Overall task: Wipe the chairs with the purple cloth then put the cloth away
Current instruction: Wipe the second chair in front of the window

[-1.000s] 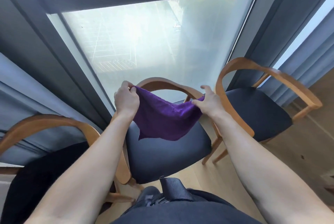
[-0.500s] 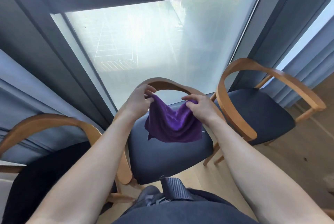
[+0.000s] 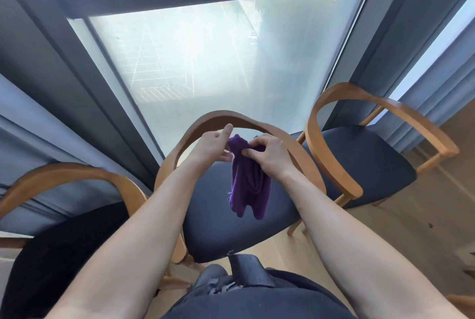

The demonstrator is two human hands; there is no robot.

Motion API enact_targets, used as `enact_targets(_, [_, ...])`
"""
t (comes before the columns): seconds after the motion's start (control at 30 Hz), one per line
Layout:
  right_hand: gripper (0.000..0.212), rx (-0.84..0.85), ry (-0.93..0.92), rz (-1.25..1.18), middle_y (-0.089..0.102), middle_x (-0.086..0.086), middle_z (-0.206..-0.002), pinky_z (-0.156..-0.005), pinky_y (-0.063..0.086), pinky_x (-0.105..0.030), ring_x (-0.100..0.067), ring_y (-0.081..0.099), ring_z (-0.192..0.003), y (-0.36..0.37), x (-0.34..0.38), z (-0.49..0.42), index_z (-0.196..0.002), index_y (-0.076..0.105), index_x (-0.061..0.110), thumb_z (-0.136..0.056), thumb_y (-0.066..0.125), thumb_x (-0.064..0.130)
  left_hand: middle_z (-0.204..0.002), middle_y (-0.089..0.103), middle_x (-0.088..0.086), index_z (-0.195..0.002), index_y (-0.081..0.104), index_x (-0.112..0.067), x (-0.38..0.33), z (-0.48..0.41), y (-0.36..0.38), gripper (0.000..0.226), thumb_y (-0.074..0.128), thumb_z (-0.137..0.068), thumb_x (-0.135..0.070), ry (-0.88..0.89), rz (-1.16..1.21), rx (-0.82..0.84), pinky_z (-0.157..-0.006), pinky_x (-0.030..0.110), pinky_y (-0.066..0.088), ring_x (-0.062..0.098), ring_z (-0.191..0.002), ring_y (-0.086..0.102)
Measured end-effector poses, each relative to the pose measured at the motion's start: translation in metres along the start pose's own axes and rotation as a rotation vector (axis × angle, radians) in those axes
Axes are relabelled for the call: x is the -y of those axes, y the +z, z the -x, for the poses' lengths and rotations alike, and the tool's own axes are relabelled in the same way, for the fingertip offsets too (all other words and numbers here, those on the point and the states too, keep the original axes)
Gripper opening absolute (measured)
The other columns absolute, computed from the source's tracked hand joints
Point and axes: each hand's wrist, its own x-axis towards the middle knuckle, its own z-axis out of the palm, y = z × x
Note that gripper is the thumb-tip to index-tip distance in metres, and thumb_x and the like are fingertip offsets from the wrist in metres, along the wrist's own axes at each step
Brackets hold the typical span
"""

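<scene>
Both hands up in front of us, over the middle chair [image 3: 218,223]. Purple cloth [image 3: 248,185] is bunched at the top between the two hands and hangs down in loose folds above the dark seat; we can't tell if its lower edge touches the seat. Right hand [image 3: 270,156]: fingers curled in, pinching the top of the cloth. Left hand [image 3: 210,146]: fingertips closed on the cloth's upper left edge, thumb sticking up free, just in front of the chair's curved wooden backrest. Hands nearly touching each other. Right chair [image 3: 365,161] just beside the middle one, same wood frame and dark seat. Left chair [image 3: 77,172] on the other side, something black [image 3: 51,254] lying on its seat. All three stand against a frosted window [image 3: 205,61] with a dark frame, grey-blue curtain [image 3: 431,92] at far right, light wood floor [image 3: 411,228] below.
</scene>
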Motion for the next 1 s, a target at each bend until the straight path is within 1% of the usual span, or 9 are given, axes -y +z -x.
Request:
enact_targets(0.07, [0.011,0.000,-0.056,0.057,0.063,0.003,-0.091,-0.080,0.050,-0.026,-0.014,0.062,-0.088,0.002,0.001,0.002,-0.091,0.076,0.011,-0.084,0.078,0.019,-0.073,0.071,0.010,-0.092,0.070,0.004,-0.001,0.001,0.002,0.055,0.059,-0.095,-0.051,-0.077,-0.068,0.091,-0.076,0.032,0.061,0.018,-0.062,0.068])
enact_targets(0.17, [0.010,0.009,-0.134,0.175,0.064,0.000,-0.093,-0.081,0.049,-0.028,-0.016,0.061,-0.089,0.004,0.001,0.001,-0.093,0.077,0.011,-0.085,0.075,0.018,-0.067,0.064,0.007,-0.085,0.069,0.000,-0.001,0.003,0.001,0.036,0.072,-0.090,-0.036,-0.079,-0.053,0.116,-0.061,0.022,0.053,0.013,-0.057,0.059])
enact_targets(0.3, [0.015,0.018,-0.126,0.165,0.065,0.003,-0.093,-0.083,0.051,-0.028,-0.010,0.061,-0.091,-0.001,0.001,0.002,-0.097,0.079,0.016,-0.085,0.077,0.023,-0.074,0.068,0.007,-0.080,0.074,-0.005,0.003,-0.002,-0.005,0.015,0.072,-0.088,-0.018,-0.007,-0.060,0.004,-0.077,0.032,0.055,0.018,-0.075,0.062])
enact_targets(0.43, [0.011,-0.065,-0.025,0.063,0.068,0.016,-0.091,-0.078,0.044,-0.010,0.000,0.062,-0.088,-0.018,0.002,-0.001,-0.098,0.075,0.024,-0.093,0.069,0.032,-0.086,0.067,0.011,-0.082,0.067,-0.012,-0.002,0.000,-0.016,0.017,0.058,-0.096,-0.011,0.045,0.086,-0.147,-0.085,0.041,0.057,0.024,-0.085,0.064])
enact_targets(0.57, [0.027,-0.139,0.108,0.059,0.070,0.001,-0.113,-0.095,0.045,-0.024,-0.012,0.063,-0.103,-0.044,-0.008,-0.012,-0.125,0.067,0.020,-0.099,0.059,0.022,-0.090,0.066,0.013,-0.085,0.064,-0.015,-0.003,-0.001,-0.040,0.012,0.054,-0.090,-0.019,0.043,0.164,-0.298,-0.089,0.052,0.057,0.028,-0.085,0.064])
enact_targets(0.67, [0.034,-0.119,0.187,0.167,0.066,-0.009,-0.127,-0.105,0.043,-0.030,-0.023,0.060,-0.118,-0.057,-0.018,-0.015,-0.134,0.062,0.014,-0.101,0.052,0.012,-0.084,0.062,0.006,-0.086,0.062,-0.018,-0.006,0.005,-0.053,0.014,0.049,-0.090,-0.023,0.072,0.142,-0.404,-0.079,0.042,0.055,0.024,-0.082,0.059])
enact_targets(0.77, [0.037,-0.140,0.221,0.237,0.066,-0.011,-0.129,-0.108,0.039,-0.030,-0.027,0.057,-0.124,-0.060,-0.024,-0.013,-0.128,0.065,0.007,-0.100,0.042,0.002,-0.079,0.057,0.001,-0.088,0.060,-0.015,-0.007,0.007,-0.064,0.015,0.047,-0.095,-0.017,0.101,0.158,-0.509,-0.068,0.034,0.050,0.018,-0.074,0.053])
enact_targets(0.9, [0.027,-0.102,0.236,0.341,0.070,-0.015,-0.109,-0.093,0.048,-0.035,-0.031,0.062,-0.104,-0.060,-0.023,-0.011,-0.108,0.071,0.003,-0.087,0.054,0.003,-0.081,0.058,0.000,-0.081,0.060,-0.016,-0.001,0.007,-0.078,0.012,0.054,-0.089,-0.022,0.083,0.147,-0.574,-0.084,0.045,0.055,0.018,-0.079,0.055])
enact_targets(1.0, [0.023,-0.075,0.216,0.469,0.068,-0.015,-0.103,-0.088,0.052,-0.038,-0.030,0.061,-0.100,-0.060,-0.027,-0.012,-0.106,0.070,0.008,-0.083,0.068,0.008,-0.065,0.044,0.002,-0.064,0.048,-0.013,0.003,0.008,-0.082,0.026,0.053,-0.089,-0.014,0.061,0.098,-0.593,-0.065,0.036,0.044,0.020,-0.066,0.043])
